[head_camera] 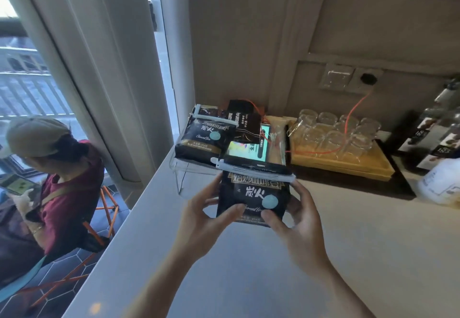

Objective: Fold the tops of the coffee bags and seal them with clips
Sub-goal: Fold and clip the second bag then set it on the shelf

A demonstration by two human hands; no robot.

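The person holds a black coffee bag (252,194) upright above the pale counter (249,268), near the middle of the view. The left hand (201,220) grips its left edge and the right hand (296,218) its right edge, fingers curled behind and thumbs pressed on the printed front, which keeps the soft bag square and steady. Its top is already folded over and held flat by a white clip (256,168) running across the full width, so this bag looks sealed. Just beyond, on a clear stand (181,168), lies another clipped bag (206,138) with a similar white clip across its top, beside further dark packs. The held bag is probably heading to join them. Glass cups (333,133) sit on a yellow tray (348,160) to the right.
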